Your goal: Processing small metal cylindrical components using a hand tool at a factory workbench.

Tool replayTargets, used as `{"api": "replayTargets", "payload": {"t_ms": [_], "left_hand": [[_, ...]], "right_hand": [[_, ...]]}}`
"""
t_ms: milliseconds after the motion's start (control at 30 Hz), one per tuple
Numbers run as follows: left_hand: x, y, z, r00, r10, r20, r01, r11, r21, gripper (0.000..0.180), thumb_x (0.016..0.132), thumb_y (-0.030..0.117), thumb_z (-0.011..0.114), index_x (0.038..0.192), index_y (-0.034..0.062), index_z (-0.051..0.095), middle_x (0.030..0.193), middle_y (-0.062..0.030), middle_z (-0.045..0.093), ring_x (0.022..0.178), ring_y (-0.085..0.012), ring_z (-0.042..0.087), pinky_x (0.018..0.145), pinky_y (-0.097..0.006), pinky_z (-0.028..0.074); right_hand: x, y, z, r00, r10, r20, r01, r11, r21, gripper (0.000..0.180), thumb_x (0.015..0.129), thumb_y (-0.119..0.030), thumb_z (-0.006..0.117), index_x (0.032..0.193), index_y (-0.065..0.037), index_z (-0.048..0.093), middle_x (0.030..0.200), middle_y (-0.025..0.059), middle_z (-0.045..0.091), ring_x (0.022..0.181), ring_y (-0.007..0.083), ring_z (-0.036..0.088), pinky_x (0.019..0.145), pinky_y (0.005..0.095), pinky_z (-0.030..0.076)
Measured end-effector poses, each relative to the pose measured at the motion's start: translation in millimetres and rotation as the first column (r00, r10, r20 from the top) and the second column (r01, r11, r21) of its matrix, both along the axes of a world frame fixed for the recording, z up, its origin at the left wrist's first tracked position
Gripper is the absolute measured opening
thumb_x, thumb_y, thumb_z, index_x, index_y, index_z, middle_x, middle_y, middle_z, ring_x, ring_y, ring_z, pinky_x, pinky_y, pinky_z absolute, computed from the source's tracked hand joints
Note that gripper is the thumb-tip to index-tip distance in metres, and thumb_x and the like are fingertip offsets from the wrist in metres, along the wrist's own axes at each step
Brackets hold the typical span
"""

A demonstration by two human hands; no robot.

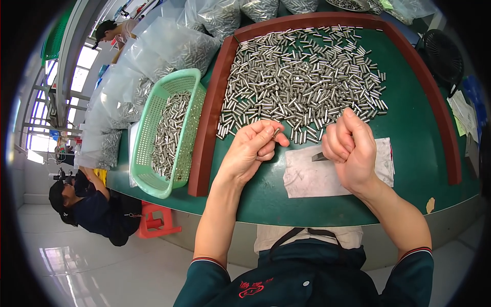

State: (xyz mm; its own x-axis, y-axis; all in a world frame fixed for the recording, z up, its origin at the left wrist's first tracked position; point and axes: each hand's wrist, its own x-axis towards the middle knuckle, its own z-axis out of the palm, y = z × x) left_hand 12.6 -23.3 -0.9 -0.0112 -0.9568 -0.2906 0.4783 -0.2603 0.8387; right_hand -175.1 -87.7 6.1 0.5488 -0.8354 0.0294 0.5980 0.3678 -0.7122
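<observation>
My left hand [254, 149] pinches a small shiny metal pin [276, 132] between thumb and forefinger, just in front of the pile. Opposite it, my right hand [352, 149] is closed, fingers curled in and thumb on top; what lies inside is hidden. A dark, flat metal tip [319, 157] shows beside its lower fingers, over a white cloth [309, 180]; I cannot tell whether the hand holds it. Beyond both hands, a wide heap of short metal pins [302, 84] spreads over the green tabletop [409, 117].
A dark red raised border [207, 130] frames the heap. Left of it stands a green perforated basket [169, 187] of pins. Clear bags [176, 43] of metal parts line the far left. A black fan [443, 57] stands at right. A co-worker [94, 204] sits at left beside a red stool [156, 220].
</observation>
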Motion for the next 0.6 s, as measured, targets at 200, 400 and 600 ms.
{"api": "replayTargets", "payload": {"t_ms": [200, 400, 600], "left_hand": [[-8, 2, 1, 0.987, -0.044, 0.155, 0.051, 0.998, -0.038, 0.014, 0.086, 0.010, 0.048, 0.093, 0.0000, 0.055, 0.071, -0.0077, 0.059, 0.043, -0.0014, 0.026, 0.039, -0.016, 0.021], [-42, 12, 6, 0.610, -0.029, 0.792, 0.242, 0.958, -0.152, 0.006, 0.083, 0.004, 0.050, 0.082, -0.0010, 0.052, 0.061, -0.0042, 0.054, 0.054, -0.0093, 0.052, 0.048, -0.022, 0.040], [-45, 12, 5, 0.070, 0.089, 0.994, 0.392, 0.913, -0.109, 0.009, 0.078, 0.006, 0.055, 0.083, 0.0009, 0.051, 0.062, -0.0134, 0.055, 0.054, -0.0288, 0.054, 0.049, -0.033, 0.041]], "right_hand": [[-1, 0, -2, 1.000, -0.008, -0.014, 0.008, 1.000, 0.002, 0.043, 0.091, -0.024, 0.032, 0.050, -0.011, 0.027, 0.041, -0.0010, 0.027, 0.038, 0.0068, 0.020, 0.037, 0.0227, 0.017], [1, 2, 6, 0.997, -0.025, -0.077, 0.027, 0.999, 0.023, 0.045, 0.091, -0.024, 0.029, 0.048, -0.013, 0.024, 0.039, -0.0013, 0.025, 0.036, 0.0076, 0.016, 0.036, 0.0230, 0.017], [1, 2, 5, 0.997, -0.023, -0.076, 0.024, 1.000, 0.015, 0.044, 0.090, -0.023, 0.029, 0.048, -0.013, 0.025, 0.039, -0.0013, 0.025, 0.037, 0.0076, 0.016, 0.037, 0.0230, 0.017]]}}
